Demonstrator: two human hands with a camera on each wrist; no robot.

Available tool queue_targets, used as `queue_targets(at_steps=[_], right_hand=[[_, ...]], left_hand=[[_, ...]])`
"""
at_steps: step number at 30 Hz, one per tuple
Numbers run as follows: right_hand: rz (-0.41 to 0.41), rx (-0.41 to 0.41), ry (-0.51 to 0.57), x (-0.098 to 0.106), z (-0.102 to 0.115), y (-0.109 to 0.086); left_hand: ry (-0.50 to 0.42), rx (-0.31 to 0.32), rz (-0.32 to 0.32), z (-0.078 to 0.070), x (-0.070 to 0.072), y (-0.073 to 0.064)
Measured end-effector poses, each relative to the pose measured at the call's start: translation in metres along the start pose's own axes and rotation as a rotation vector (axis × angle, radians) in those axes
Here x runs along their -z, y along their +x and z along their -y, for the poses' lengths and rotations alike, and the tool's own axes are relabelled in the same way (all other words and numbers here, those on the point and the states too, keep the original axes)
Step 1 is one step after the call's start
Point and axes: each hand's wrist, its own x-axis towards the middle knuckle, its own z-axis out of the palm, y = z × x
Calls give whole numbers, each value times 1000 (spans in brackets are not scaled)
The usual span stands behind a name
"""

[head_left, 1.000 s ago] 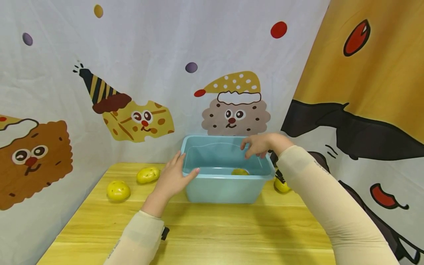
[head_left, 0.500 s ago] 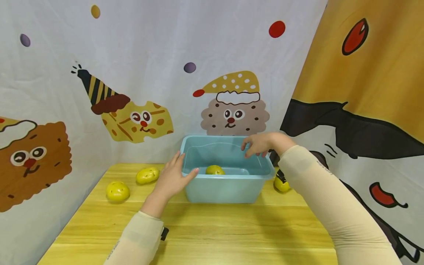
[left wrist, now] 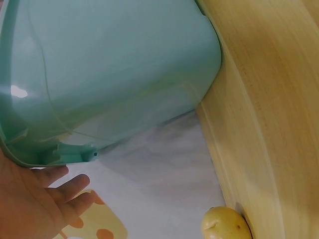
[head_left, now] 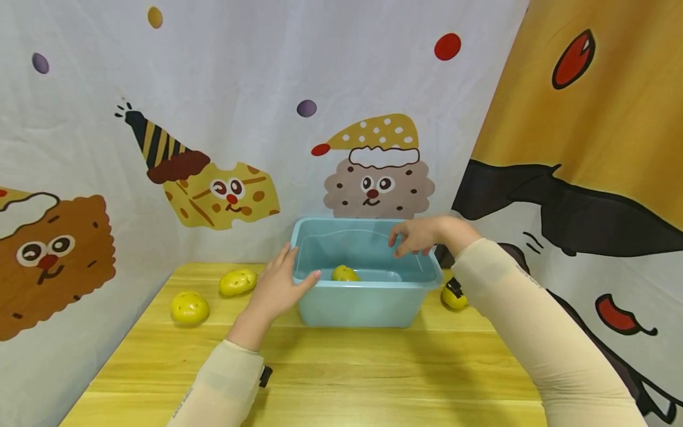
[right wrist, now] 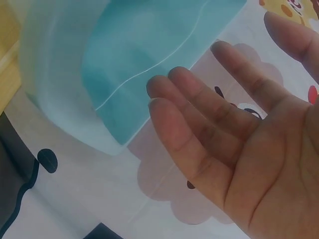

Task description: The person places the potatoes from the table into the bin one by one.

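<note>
A light blue plastic bin (head_left: 363, 307) stands on the wooden table, with one yellow potato (head_left: 345, 273) showing above its front rim, on the bin floor. My left hand (head_left: 277, 286) is at the bin's left rim, thumb spread toward the front corner. In the left wrist view its relaxed fingers (left wrist: 70, 191) lie by the rim and hold nothing. Over the right end of the bin hovers my right hand (head_left: 418, 234), palm down with fingers loosely bent. Nothing is in that palm (right wrist: 269, 164) in the right wrist view.
Two more potatoes lie left of the bin, one closer to it (head_left: 238, 282) and a rounder one (head_left: 190, 308) farther out. Another potato (head_left: 453, 298) sits right of the bin, partly behind my right wrist. A printed curtain (head_left: 240, 71) hangs behind the table.
The potato in the bin has rolled from right of the middle toward the left and sits slightly turned. My right forearm has shifted a little to the right; the left hand stays at the rim.
</note>
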Motion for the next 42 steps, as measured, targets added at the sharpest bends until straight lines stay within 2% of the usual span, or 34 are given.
queue_targets(at_steps=[32, 42], right_hand=[[-15, 69, 0, -9, -14, -14], [-40, 64, 4, -14, -18, -23]], left_hand=[[2, 15, 6, 0, -1, 1], [-3, 12, 5, 0, -2, 1]])
